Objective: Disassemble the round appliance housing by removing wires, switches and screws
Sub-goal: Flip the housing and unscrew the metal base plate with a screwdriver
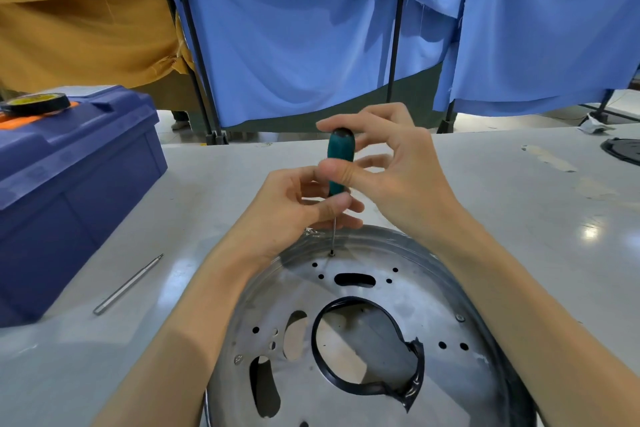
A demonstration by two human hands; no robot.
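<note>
1. Right hand [391, 163] on top: thumb and curled fingertips pinch the upper part of the teal plastic-handled screwdriver [341, 156].
2. Left hand [298, 208] sits just below. Its fingers are curled in, with the thumb pinching the base of the handle where the thin steel shaft starts, holding the tool upright.
3. The tip sits in a small screw [332, 254] at the far edge of the housing's flat plate.
4. Watch for slip. The shaft is slim and the screw tiny, so any tilt or too little downward pressure could make the tip ride out and chew the head. The housing isn't held down either, and a stiff screw might spin it on the smooth top.
5. A freed screw could roll off through one of the cut-outs.
6. The round bright-metal appliance housing [433, 305] lies flat on the pale grey table [502, 191], near and central, between the forearms. It has a raised rim, punched holes and slots, and a big central opening edged by a black rubber ring [346, 388]. No wires or switches show on this face.
7. To the left lies a loose steel bit [128, 284], beside a dark blue plastic toolbox [69, 184].
</note>
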